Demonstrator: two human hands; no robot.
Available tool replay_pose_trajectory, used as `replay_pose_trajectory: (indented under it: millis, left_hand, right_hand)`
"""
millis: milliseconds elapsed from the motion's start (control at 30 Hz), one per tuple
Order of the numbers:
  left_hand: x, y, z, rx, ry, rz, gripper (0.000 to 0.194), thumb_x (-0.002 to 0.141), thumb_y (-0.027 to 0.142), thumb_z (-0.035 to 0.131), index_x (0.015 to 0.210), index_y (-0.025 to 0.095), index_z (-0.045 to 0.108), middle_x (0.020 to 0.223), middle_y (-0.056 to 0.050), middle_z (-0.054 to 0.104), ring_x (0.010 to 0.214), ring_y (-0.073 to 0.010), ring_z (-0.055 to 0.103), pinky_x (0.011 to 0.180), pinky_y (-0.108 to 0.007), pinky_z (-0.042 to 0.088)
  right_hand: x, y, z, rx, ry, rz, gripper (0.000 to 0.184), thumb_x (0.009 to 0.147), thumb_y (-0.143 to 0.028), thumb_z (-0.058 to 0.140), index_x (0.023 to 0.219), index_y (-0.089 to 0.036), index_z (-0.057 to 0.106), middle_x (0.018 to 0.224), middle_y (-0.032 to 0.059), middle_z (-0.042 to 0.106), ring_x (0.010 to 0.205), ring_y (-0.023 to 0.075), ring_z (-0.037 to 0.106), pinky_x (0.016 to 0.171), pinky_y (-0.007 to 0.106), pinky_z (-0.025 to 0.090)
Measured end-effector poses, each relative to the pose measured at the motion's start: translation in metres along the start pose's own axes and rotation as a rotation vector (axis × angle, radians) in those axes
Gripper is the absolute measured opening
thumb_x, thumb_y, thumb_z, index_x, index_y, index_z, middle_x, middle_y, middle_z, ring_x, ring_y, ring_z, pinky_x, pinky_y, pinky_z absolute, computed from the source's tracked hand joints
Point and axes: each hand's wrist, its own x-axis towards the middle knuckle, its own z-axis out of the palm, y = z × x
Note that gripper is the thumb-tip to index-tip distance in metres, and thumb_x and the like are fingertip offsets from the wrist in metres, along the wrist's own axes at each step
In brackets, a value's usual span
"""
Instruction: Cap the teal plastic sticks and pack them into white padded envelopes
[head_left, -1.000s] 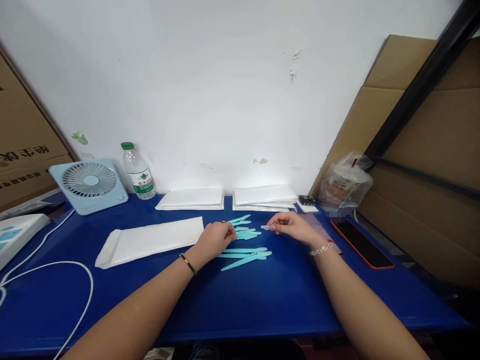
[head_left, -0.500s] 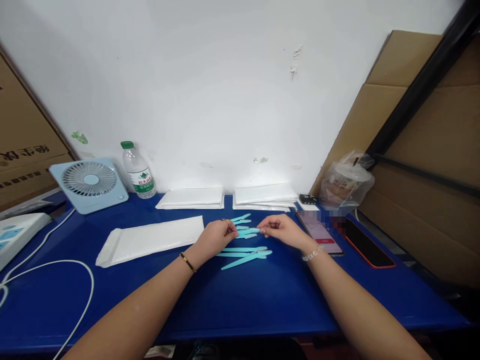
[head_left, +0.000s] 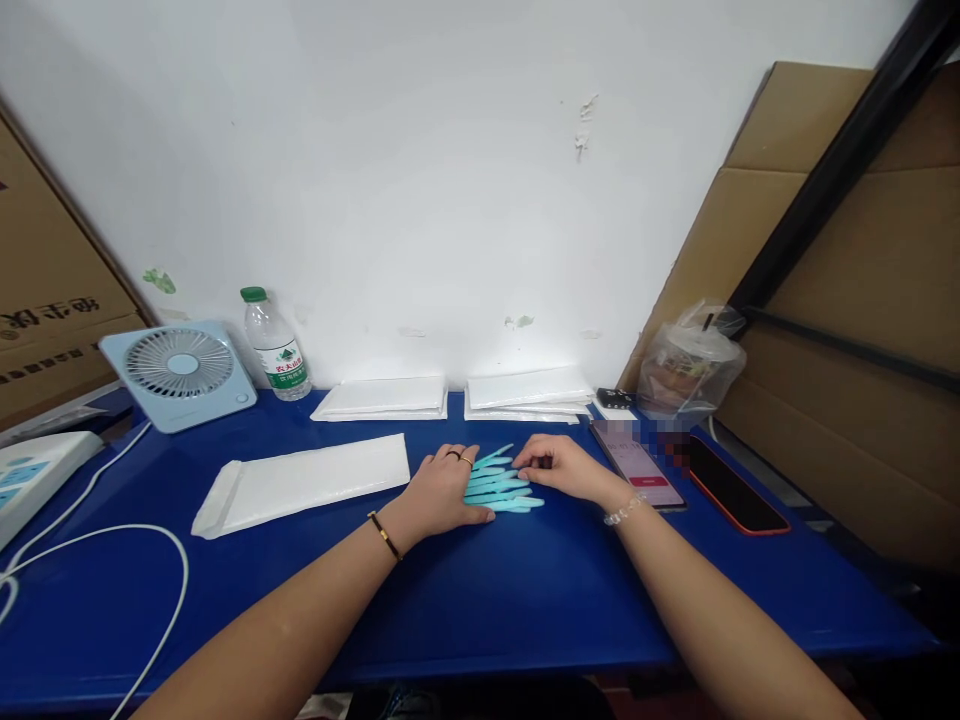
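Both hands are at the turquoise sticks (head_left: pixel 498 487), which fan out on the blue table (head_left: pixel 525 600) to the right of a white padded sleeve (head_left: pixel 311 482). To keep the bundle neat, the left calls for light, even pressure across its width, the right for small nudges that level the tips. The left hand (head_left: pixel 448 490) curls over the sticks, gripping them between thumb and fingers. The right hand (head_left: pixel 553 468) is half curled beside their tips; whether it pinches one, I cannot tell.
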Motion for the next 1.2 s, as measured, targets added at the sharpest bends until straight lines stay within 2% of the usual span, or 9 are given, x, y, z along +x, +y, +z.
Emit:
replay_pose_trajectory:
  millis: [100, 200, 333, 433, 733, 867, 1000, 1133, 1200]
  left_hand:
    - [-0.001, 0.01, -0.002, 0.051, 0.012, 0.029, 0.057, 0.077, 0.045, 0.057, 0.126, 0.018, 0.046, 0.122, -0.013, 0.054, 0.115, -0.0288, 0.045, 0.091, -0.039, 0.042]
    - [0.0, 0.013, 0.001, 0.1, 0.035, 0.058, 0.039, 0.079, 0.032, 0.054, 0.114, 0.017, 0.052, 0.11, -0.012, 0.057, 0.106, -0.0263, 0.049, 0.088, -0.036, 0.045]
    - [0.004, 0.011, 0.009, 0.156, 0.054, 0.09, 0.024, 0.078, 0.021, 0.049, 0.101, 0.015, 0.055, 0.101, -0.011, 0.058, 0.095, -0.0235, 0.054, 0.086, -0.035, 0.045]
    - [0.006, 0.011, 0.012, 0.196, 0.062, 0.109, 0.019, 0.077, 0.019, 0.049, 0.094, 0.013, 0.055, 0.096, -0.011, 0.059, 0.089, -0.0228, 0.056, 0.084, -0.034, 0.046]
    - [0.005, 0.02, 0.009, 0.294, 0.077, 0.116, 0.023, 0.077, 0.023, 0.052, 0.097, 0.012, 0.055, 0.094, -0.012, 0.062, 0.085, -0.0249, 0.06, 0.073, -0.035, 0.049]
    - [0.005, 0.023, 0.005, 0.313, 0.086, 0.092, 0.025, 0.079, 0.025, 0.051, 0.102, 0.014, 0.053, 0.083, -0.008, 0.066, 0.072, -0.0237, 0.064, 0.064, -0.033, 0.048]
    - [0.004, 0.022, -0.002, 0.297, 0.107, 0.031, 0.024, 0.086, 0.036, 0.045, 0.098, 0.017, 0.055, 0.079, -0.008, 0.067, 0.072, -0.0237, 0.065, 0.063, -0.031, 0.047]
    - [0.004, 0.019, -0.009, 0.278, 0.1, -0.091, 0.024, 0.084, 0.039, 0.047, 0.096, 0.02, 0.055, 0.079, -0.008, 0.067, 0.075, -0.0248, 0.066, 0.064, -0.032, 0.047]
    - [0.003, 0.018, -0.01, 0.26, 0.099, -0.105, 0.022, 0.083, 0.037, 0.047, 0.096, 0.02, 0.055, 0.08, -0.007, 0.068, 0.075, -0.0247, 0.066, 0.065, -0.032, 0.047]
  right_hand:
    - [-0.004, -0.007, 0.001, -0.136, -0.008, -0.058, 0.061, 0.068, -0.047, 0.071, 0.122, -0.023, 0.056, 0.126, 0.0102, 0.049, 0.109, 0.0249, 0.051, 0.087, 0.037, 0.046]
    - [-0.004, -0.015, 0.01, -0.307, -0.069, -0.103, 0.082, 0.065, -0.046, 0.073, 0.136, -0.023, 0.04, 0.136, 0.0114, 0.039, 0.125, 0.0301, 0.036, 0.102, 0.044, 0.034]
    - [0.001, -0.025, 0.028, -0.497, -0.115, -0.116, 0.041, 0.078, -0.024, 0.057, 0.119, -0.019, 0.053, 0.112, 0.0096, 0.053, 0.104, 0.0233, 0.048, 0.089, 0.037, 0.041]
    - [0.006, -0.031, 0.037, -0.642, -0.102, -0.1, 0.021, 0.076, -0.014, 0.05, 0.096, -0.016, 0.055, 0.098, 0.0081, 0.054, 0.091, 0.0211, 0.05, 0.08, 0.033, 0.042]
    - [0.01, -0.039, 0.046, -0.826, -0.094, -0.067, 0.022, 0.074, -0.015, 0.053, 0.095, -0.016, 0.051, 0.095, 0.009, 0.058, 0.086, 0.0229, 0.054, 0.074, 0.032, 0.04]
    - [0.01, -0.044, 0.048, -0.801, -0.085, 0.001, 0.024, 0.075, -0.011, 0.05, 0.099, -0.016, 0.052, 0.09, 0.0076, 0.063, 0.077, 0.0211, 0.059, 0.065, 0.029, 0.04]
    - [0.006, -0.044, 0.037, -0.719, -0.021, 0.037, 0.024, 0.08, -0.017, 0.051, 0.103, -0.019, 0.056, 0.093, 0.0065, 0.064, 0.08, 0.0227, 0.062, 0.069, 0.032, 0.044]
    - [0.005, -0.032, 0.026, -0.26, 0.117, -0.112, 0.065, 0.075, -0.038, 0.064, 0.133, -0.027, 0.038, 0.127, 0.0079, 0.05, 0.114, 0.0252, 0.051, 0.091, 0.037, 0.044]
    - [0.006, -0.027, 0.029, -0.009, 0.207, -0.132, 0.063, 0.084, -0.044, 0.053, 0.14, -0.027, 0.028, 0.139, 0.0088, 0.039, 0.124, 0.0236, 0.043, 0.099, 0.038, 0.04]
